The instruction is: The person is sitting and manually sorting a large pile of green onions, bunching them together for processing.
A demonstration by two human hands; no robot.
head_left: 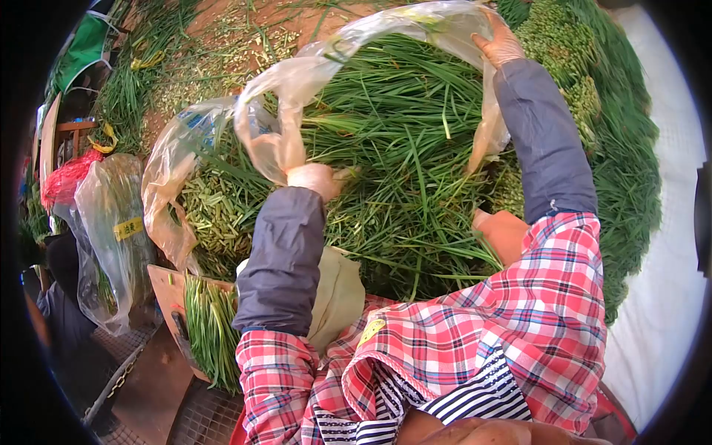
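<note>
A clear plastic bag (293,78) arches across the middle of the head view, its mouth spread over a heap of long, thin green leaves (400,96) that look like chives. My right hand (500,43) is closed on the bag's rim at the far right. Lower on the left, my left hand (317,178) grips the same rim, its fingertips close to the leaves. Grey sleeve covers hide both forearms. How far the bag reaches around the leaves is hidden.
Another clear bag (167,156) lies left, beside cut green stems (215,211). A filled bag (119,215) with a yellow label stands farther left. A wooden board (165,293) and a chive bundle (209,319) are lower left. White sheeting (667,297) borders more greens (623,148) on the right.
</note>
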